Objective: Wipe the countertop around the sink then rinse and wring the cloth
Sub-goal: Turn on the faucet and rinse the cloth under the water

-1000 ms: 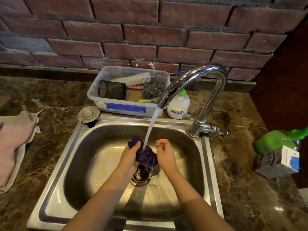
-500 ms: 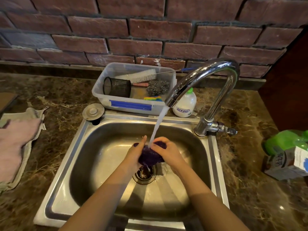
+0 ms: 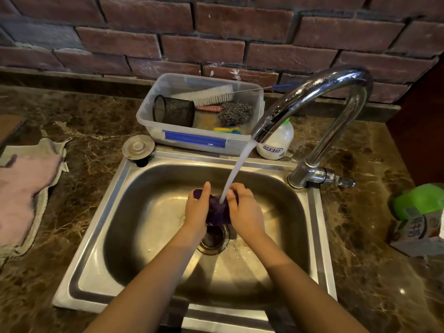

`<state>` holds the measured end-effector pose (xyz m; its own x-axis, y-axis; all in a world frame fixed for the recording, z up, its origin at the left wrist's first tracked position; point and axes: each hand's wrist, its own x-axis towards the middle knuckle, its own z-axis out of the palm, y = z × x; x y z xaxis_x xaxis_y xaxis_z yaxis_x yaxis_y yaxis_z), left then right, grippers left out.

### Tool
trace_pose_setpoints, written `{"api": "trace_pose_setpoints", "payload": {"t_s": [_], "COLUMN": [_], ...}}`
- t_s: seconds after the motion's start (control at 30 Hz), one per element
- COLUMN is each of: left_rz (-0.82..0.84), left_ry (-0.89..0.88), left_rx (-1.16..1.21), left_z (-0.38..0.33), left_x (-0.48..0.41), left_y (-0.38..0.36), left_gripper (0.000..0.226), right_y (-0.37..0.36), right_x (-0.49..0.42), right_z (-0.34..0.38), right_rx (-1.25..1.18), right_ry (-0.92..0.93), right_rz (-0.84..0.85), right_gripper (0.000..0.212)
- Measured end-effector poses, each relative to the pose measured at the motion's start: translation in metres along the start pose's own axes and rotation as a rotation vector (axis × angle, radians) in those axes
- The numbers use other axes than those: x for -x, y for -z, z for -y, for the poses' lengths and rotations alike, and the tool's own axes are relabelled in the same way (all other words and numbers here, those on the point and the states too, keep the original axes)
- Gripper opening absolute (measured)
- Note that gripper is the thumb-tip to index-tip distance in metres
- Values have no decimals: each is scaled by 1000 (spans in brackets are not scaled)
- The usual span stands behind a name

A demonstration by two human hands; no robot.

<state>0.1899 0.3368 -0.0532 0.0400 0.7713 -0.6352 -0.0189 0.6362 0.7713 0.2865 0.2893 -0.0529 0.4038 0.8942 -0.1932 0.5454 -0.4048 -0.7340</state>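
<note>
A bunched purple cloth is squeezed between my left hand and my right hand over the drain of the steel sink. Both hands grip it, palms facing each other. Water runs from the chrome tap and the stream lands on the cloth between my thumbs. Most of the cloth is hidden by my hands. The brown marble countertop surrounds the sink.
Behind the sink stands a clear plastic tub with a mesh cup, brushes and a steel scourer, and a white soap bottle. A sink plug lies at the back left corner. A pink-grey towel lies left; a green bottle and carton right.
My hands have pressed closer together around the cloth under the running stream, and less of the cloth shows. The view has shifted slightly.
</note>
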Motion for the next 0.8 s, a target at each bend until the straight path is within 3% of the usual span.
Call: {"api": "trace_pose_setpoints", "payload": {"t_s": [0.13, 0.23, 0.3, 0.5, 0.6, 0.7, 0.8], "left_rz": [69, 183, 198, 87, 138, 260, 272], "left_ry": [71, 205, 197, 59, -2, 47, 56], "left_rx": [88, 233, 229, -18, -14, 33, -150], "left_z": [0, 1, 1, 2, -1, -4, -7], "left_x": [0, 13, 14, 9, 3, -5, -10], "left_y": [-3, -13, -17, -13, -1, 17, 29], "left_gripper": [33, 32, 30, 22, 29, 45, 48], "right_y": [-11, -10, -6, -11, 1, 14, 28], "right_x": [22, 3, -14, -36, -42, -44, -42], "right_z": [14, 23, 17, -2, -13, -14, -13], "right_rx": [12, -101, -198, -91, -103, -275, -632], "right_ry": [208, -33, -165, -219, -273, -332, -417], "right_rz": [89, -79, -98, 6, 52, 121, 375], "right_gripper": [26, 19, 24, 38, 42, 34, 22]}}
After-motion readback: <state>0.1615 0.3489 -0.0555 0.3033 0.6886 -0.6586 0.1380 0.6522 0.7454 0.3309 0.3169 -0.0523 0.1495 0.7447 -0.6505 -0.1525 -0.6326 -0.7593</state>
